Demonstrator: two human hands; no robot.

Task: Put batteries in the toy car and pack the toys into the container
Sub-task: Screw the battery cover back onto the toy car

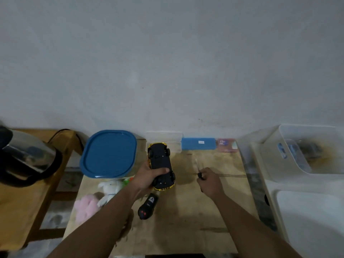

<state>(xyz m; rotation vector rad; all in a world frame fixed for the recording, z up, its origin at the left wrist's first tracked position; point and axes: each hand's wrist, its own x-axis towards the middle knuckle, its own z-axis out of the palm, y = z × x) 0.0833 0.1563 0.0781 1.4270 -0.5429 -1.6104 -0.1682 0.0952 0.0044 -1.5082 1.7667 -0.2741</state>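
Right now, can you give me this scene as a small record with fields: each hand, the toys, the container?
left hand: grips the yellow toy car with black underside, turned belly up
right hand: holds a small dark-handled screwdriver, tip pointing away
black remote control: lies on the wooden table, near the left forearm
white plush rabbit: beside the pink plush toy, at the table's left edge
blue-lidded plastic container: lid on, left of the car
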